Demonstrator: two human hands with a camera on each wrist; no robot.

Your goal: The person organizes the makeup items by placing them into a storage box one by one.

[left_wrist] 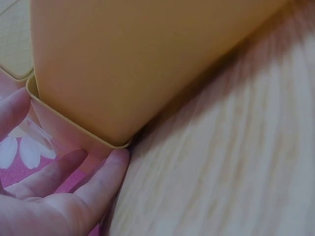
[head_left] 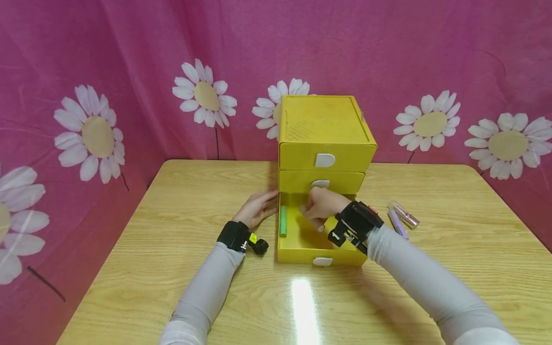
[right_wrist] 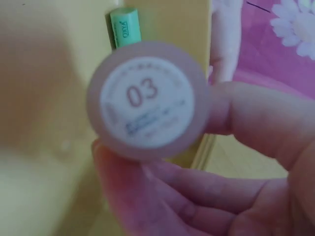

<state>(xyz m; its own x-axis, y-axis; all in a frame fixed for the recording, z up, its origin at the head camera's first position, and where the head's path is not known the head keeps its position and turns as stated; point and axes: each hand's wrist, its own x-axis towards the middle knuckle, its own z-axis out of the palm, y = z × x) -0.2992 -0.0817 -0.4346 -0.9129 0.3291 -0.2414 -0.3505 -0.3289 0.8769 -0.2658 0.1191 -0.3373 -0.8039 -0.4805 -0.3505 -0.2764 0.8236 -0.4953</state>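
In the head view my right hand (head_left: 323,205) is over the pulled-out bottom drawer of a yellow drawer cabinet (head_left: 321,120). It pinches a pinkish lipstick tube (right_wrist: 147,101) between thumb and fingers. The tube's round end, with a white sticker printed "03", faces the right wrist camera; most of its length is hidden behind that end. A green cylindrical tube (head_left: 283,221) lies along the drawer's left wall. My left hand (head_left: 258,207) is at the cabinet's left side, with extended fingertips (left_wrist: 117,160) against the yellow casing edge in the left wrist view.
Right of the cabinet, a purple tube (head_left: 397,223) and a clear-and-pink tube (head_left: 404,214) lie on the wooden table (head_left: 172,230). The two upper drawers are closed, with white handles (head_left: 325,160). A pink curtain (head_left: 345,43) with daisies hangs behind.
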